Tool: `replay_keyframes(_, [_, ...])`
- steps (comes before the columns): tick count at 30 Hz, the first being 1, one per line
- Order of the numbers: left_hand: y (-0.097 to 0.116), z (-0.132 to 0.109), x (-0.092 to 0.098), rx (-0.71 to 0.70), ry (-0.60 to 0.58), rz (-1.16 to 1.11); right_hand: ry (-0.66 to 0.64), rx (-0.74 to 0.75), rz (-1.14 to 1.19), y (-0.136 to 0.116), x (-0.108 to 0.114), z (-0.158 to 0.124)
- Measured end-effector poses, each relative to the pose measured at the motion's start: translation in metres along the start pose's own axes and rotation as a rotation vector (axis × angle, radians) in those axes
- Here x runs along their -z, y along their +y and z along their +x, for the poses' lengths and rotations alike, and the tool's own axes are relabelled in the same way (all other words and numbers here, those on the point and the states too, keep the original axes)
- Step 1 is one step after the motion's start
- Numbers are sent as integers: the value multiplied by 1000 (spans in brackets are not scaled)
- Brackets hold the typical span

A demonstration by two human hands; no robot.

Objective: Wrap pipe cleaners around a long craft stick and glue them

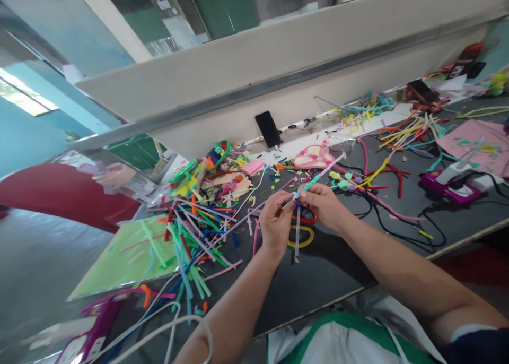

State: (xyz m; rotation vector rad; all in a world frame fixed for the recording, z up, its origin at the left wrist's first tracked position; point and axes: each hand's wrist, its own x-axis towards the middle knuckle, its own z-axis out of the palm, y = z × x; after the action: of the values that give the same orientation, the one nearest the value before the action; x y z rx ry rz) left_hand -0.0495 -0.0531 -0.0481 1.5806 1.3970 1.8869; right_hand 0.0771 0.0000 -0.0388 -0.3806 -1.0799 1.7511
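Observation:
Both hands meet above the dark tabletop. The fingertips of my left hand (275,221) are pinched together on a small pale bunch of pipe cleaners (295,195). My right hand (324,205) pinches the same piece from the right, close to a turquoise-green stem (310,184) that ends in a lilac length (333,164) pointing up and away. Below the fingers hangs a pale lilac strip (297,231). Under it lie scissors with a yellow loop (301,236) and a red loop, partly hidden by my hands. Exactly how the stems join is too small to tell.
Many coloured pipe cleaners (194,242) heap on the left, beside a green sheet (127,250). A phone (268,129) leans at the back partition. Purple power strips (449,189) with cables sit right and lower left. More stems (413,136) lie at the far right.

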Motion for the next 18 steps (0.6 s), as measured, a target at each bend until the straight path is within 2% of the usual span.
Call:
replay_keyframes(5, [3, -7, -15, 332, 71, -320, 1, 7, -19, 4, -7, -6])
replay_keyframes(9, [12, -15, -23, 439, 57, -409, 17, 47, -166, 4, -8, -9])
replay_keyframes(11, [18, -19, -24, 474, 17, -373, 77, 108, -325, 3, -5, -8])
replay_keyframes(14, [24, -21, -22, 476, -64, -207, 141, 290, -690, 2, 3, -4])
replay_keyframes(18, [23, -17, -14, 325, -135, 149, 104, 495, -1080, 1, 17, 4])
